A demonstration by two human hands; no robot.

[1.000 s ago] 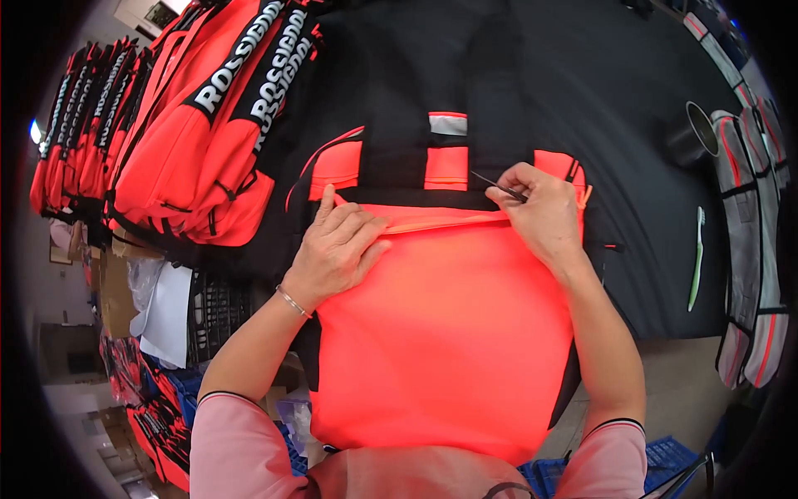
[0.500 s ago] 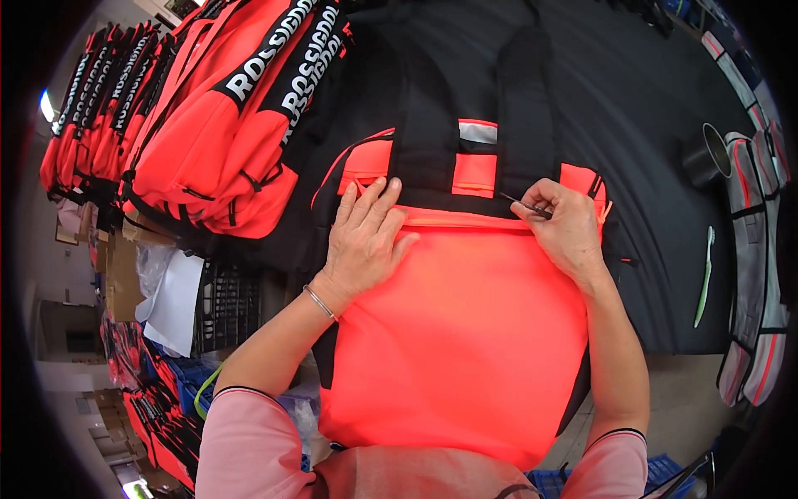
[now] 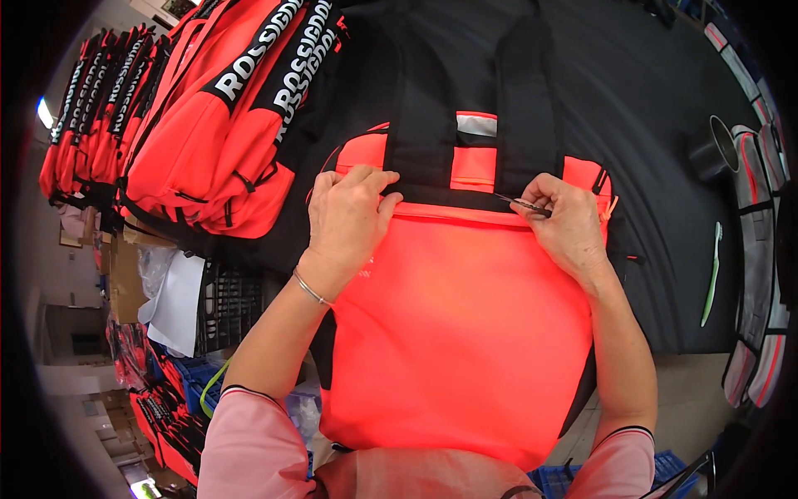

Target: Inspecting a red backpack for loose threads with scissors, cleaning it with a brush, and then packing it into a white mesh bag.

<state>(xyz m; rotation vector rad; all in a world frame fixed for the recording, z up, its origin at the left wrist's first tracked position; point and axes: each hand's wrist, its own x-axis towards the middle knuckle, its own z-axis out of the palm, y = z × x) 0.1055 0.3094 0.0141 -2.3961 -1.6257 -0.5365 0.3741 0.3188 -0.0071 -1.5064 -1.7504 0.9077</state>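
Observation:
A bright orange-red backpack (image 3: pixel 457 333) with black trim lies in front of me, its black shoulder straps (image 3: pixel 525 108) stretching away across the table. My left hand (image 3: pixel 351 218) is closed at the left end of the seam below the straps, its curled fingers pinching the backpack's fabric. In my right hand (image 3: pixel 564 220) is a small dark pointed tool (image 3: pixel 522 204), too small to tell whether it is snips or tweezers. Its thin tip points left along the black band just above the orange seam, and the right fingers are closed around it.
Similar backpacks (image 3: pixel 195 141) are stacked at the left. On the black-covered table (image 3: pixel 657 274) at the right lie a green-and-white toothbrush (image 3: pixel 713 274) and a dark metal cup (image 3: pixel 713 151). Grey padded straps (image 3: pixel 758 216) hang along the right edge. A black crate (image 3: pixel 229 308) stands left.
My left hand has gone from lying with fingers spread on the fabric to curled and pinching it, shifting slightly left. The right hand keeps the tool at nearly the same place.

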